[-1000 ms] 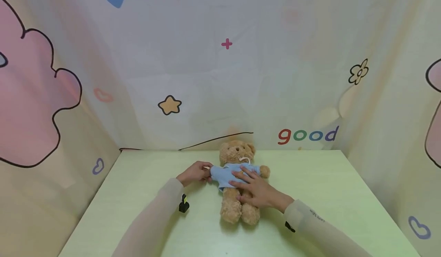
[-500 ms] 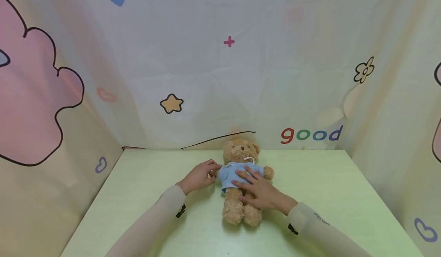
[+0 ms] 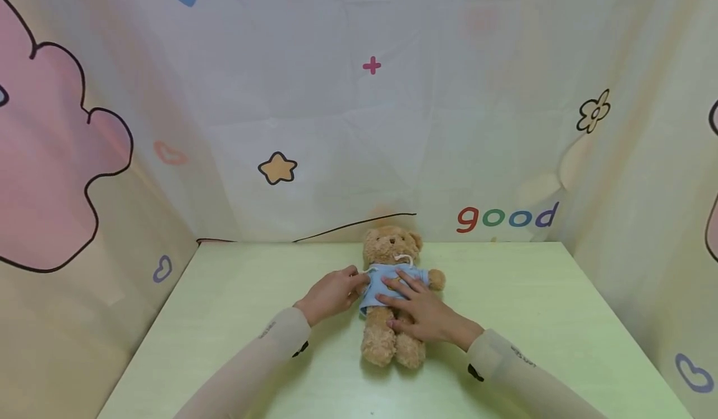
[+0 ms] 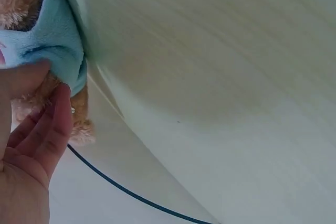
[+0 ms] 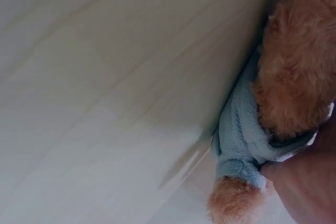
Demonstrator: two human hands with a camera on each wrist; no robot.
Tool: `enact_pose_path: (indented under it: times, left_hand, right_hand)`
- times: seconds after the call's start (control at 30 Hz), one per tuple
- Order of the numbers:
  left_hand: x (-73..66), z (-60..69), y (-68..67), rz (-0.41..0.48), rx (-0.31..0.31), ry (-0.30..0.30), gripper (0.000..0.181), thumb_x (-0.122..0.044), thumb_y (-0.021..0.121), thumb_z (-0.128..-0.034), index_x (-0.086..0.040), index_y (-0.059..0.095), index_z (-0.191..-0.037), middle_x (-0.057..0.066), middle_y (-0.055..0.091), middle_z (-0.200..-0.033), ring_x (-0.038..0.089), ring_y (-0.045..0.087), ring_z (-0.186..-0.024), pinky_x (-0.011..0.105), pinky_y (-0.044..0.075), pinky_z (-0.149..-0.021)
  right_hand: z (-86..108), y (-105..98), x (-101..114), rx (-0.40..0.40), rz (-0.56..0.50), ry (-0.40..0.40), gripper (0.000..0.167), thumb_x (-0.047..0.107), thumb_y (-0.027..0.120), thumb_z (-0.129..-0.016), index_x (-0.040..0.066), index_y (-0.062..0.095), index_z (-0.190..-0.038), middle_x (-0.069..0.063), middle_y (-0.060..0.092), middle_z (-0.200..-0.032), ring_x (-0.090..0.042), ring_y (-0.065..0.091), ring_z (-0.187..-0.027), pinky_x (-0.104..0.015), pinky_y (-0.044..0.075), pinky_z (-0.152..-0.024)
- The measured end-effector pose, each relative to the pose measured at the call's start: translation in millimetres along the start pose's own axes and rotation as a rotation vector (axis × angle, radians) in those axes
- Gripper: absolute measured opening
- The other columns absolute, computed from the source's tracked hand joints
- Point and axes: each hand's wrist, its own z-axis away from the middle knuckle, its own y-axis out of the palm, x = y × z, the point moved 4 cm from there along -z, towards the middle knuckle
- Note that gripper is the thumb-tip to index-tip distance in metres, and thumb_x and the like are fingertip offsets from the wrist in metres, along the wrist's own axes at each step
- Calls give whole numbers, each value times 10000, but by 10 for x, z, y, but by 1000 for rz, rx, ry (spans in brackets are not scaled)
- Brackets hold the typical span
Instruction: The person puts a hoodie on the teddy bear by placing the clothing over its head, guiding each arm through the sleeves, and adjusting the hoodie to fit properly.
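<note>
A brown teddy bear [image 3: 378, 343] in a light blue hooded shirt [image 3: 373, 293] lies face up on the table, its head toward the back wall. With thumb and fingers my left hand [image 3: 330, 294] pinches the bear's arm at the sleeve; in the left wrist view, fur shows between the fingers of the left hand [image 4: 39, 140]. Across the bear's belly my right hand [image 3: 429, 314] rests with its fingers spread. Free of either hand, the bear's other paw [image 3: 437, 280] points out to the right. The right wrist view has a leg [image 5: 299, 66] close up.
The pale green table [image 3: 538, 319] extends on both sides of the bear. A printed curtain [image 3: 314, 113] hangs right behind the table's back edge, and more curtain closes in the left and right sides.
My left hand has moved right, in toward the bear's body, bringing the bear's arm from stretched out to close by its side. The right hand stays on the belly.
</note>
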Motion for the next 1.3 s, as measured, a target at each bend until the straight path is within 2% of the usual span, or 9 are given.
enact_pose_path:
  times: [0.17, 0.37, 0.5, 0.63, 0.83, 0.97, 1.03, 1.2, 1.3]
  left_hand:
    - [107, 8, 61, 123, -39, -114, 197, -217, 604, -986, -155, 651, -1167, -8, 642, -1015, 115, 643, -846, 255, 537, -743]
    - [345, 12, 163, 450, -66, -265, 88, -43, 515, -989, -111, 569, -982, 37, 663, -848, 99, 611, -685, 228, 474, -603]
    - [470, -11, 186, 660, -9, -342, 141, 39, 506, -945, -93, 556, -953, 99, 712, -931, 131, 681, -697, 236, 507, -581]
    - [498, -31, 136, 746, 85, -393, 99, 5, 552, -924, -69, 578, -983, 128, 699, -977, 226, 713, -752, 314, 563, -599]
    - [412, -59, 24, 657, 138, -335, 211, -187, 655, -950, -76, 654, -1129, 96, 712, -934, 241, 707, -748, 294, 551, -579]
    - [361, -60, -15, 496, 87, -258, 228, -180, 676, -935, -92, 665, -1145, 53, 716, -913, 127, 666, -699, 221, 503, -591]
    - [337, -59, -31, 435, 46, -232, 220, -160, 684, -926, -100, 670, -1137, 38, 713, -912, 92, 643, -717, 217, 495, -619]
    - [295, -62, -46, 375, -9, -229, 161, -137, 686, -922, -88, 658, -1073, 42, 677, -995, 135, 633, -859, 275, 524, -747]
    - [297, -59, -48, 369, -15, -227, 173, -108, 677, -921, -103, 629, -1088, 36, 661, -994, 135, 619, -846, 280, 518, -733]
  right_hand:
    - [-2, -19, 13, -10, -10, 2, 548, 422, 570, -973, 226, 469, -1475, -99, 322, -1599, -437, 177, -1490, -657, 224, -1140]
    - [8, -25, -2, -16, -3, -13, 549, 419, 585, -966, 220, 479, -1468, -105, 341, -1589, -445, 203, -1479, -651, 238, -1135]
    - [6, -18, -14, -35, 1, -36, 548, 397, 603, -959, 211, 489, -1461, -113, 361, -1577, -452, 230, -1467, -655, 252, -1125]
    - [2, -3, -16, -54, 2, -52, 541, 388, 603, -959, 211, 494, -1458, -112, 371, -1572, -453, 241, -1463, -652, 259, -1124]
    - [6, -26, -9, -63, 22, -42, 550, 401, 601, -956, 222, 487, -1463, -105, 363, -1578, -450, 232, -1469, -649, 260, -1126]
    - [8, -99, -27, -43, -57, -12, 531, 392, 599, -965, 201, 503, -1451, -100, 355, -1583, -434, 222, -1479, -648, 259, -1130]
    - [14, -181, -63, -79, -115, 23, 487, 355, 618, -961, 170, 553, -1406, -108, 405, -1550, -408, 298, -1456, -620, 314, -1113]
    - [106, -495, -302, -317, -68, 173, 316, 225, 674, -927, 110, 669, -1221, -141, 584, -1344, -352, 520, -1263, -551, 457, -995]
    - [219, -567, -555, -327, -77, 350, 334, 219, 650, -942, 91, 640, -1250, -170, 604, -1304, -363, 577, -1177, -539, 489, -940]
